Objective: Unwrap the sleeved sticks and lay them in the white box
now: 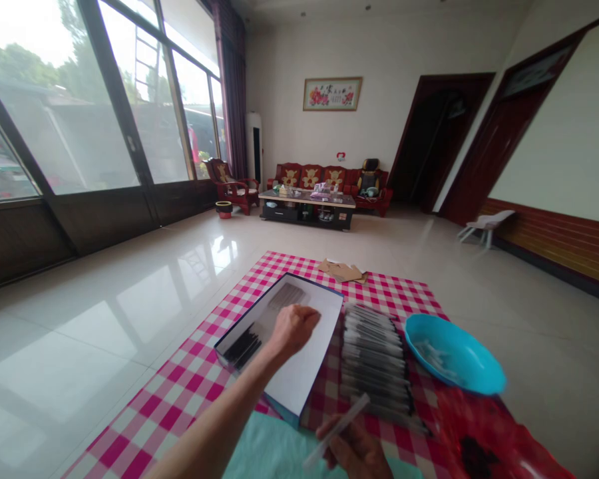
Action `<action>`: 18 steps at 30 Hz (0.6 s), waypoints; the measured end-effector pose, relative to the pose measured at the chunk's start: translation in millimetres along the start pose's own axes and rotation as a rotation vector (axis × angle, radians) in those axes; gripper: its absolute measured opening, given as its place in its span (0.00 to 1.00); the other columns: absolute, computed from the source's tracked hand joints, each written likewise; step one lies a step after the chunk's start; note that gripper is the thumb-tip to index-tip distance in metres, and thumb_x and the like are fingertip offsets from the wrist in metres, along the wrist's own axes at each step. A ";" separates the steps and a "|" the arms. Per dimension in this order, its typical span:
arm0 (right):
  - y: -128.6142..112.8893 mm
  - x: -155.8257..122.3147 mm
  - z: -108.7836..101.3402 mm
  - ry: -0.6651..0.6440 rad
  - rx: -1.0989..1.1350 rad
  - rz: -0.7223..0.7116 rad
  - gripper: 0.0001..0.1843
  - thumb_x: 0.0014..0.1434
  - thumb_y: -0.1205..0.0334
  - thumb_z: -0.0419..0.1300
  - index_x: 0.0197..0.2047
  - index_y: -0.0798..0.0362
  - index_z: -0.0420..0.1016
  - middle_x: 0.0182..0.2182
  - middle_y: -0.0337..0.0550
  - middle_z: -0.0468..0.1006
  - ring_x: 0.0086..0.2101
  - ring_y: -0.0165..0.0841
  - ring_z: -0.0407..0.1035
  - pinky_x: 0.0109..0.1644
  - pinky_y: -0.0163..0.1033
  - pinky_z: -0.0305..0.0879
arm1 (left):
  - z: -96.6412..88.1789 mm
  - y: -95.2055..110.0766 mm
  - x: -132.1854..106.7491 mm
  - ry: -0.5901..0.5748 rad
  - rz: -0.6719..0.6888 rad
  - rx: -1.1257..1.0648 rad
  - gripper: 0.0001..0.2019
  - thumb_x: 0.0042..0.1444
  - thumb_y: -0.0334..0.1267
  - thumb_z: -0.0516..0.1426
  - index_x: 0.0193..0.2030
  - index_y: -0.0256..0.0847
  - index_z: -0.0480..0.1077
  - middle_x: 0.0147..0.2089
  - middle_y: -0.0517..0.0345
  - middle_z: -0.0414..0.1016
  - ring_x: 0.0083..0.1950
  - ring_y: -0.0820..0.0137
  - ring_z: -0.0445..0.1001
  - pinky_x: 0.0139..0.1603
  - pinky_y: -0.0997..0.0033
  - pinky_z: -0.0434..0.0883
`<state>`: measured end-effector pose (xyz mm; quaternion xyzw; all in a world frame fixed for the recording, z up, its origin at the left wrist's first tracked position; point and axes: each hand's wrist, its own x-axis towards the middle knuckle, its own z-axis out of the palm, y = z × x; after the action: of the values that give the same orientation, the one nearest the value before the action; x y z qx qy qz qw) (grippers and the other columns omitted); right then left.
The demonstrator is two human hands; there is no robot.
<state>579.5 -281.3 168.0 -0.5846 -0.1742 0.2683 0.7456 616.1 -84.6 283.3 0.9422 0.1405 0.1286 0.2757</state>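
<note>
My left hand (295, 327) is closed above a shallow white-lined box (299, 379) with a dark blue rim; what its fingers hold, if anything, is hidden. Inside the box lie a bundle of thin black sticks (244, 346) and a bundle of thin grey-brown sticks (287, 296). Low in the view, my right hand (357, 449) grips a translucent white tube (337, 432), tilted up to the right. Just beyond that hand, a row of pen-like sticks (374, 359) in clear and black is stacked to the right of the box.
A blue bowl (484, 362) with small clear pieces stands on the right, behind a red plastic bag (499, 432) holding something dark. Cardboard pieces (342, 270) lie at the far edge of the pink checked cloth (174, 392). Pale green fabric (259, 446) lies nearest me.
</note>
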 end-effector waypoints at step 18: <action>-6.6 -1.6 -11.3 0.108 0.290 0.027 0.13 0.48 0.56 0.67 0.37 0.53 0.76 0.32 0.43 0.78 0.26 0.28 0.67 0.30 0.33 0.64 | 9.0 -103.2 -13.7 -0.256 -0.281 0.430 0.07 0.52 0.35 0.55 0.34 0.36 0.73 0.38 0.46 0.75 0.43 0.61 0.74 0.38 0.67 0.68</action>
<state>586.0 -292.1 171.5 -0.4867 -0.0856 0.2688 0.8268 586.2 -10.2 216.4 0.9588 0.2579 -0.0635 0.1002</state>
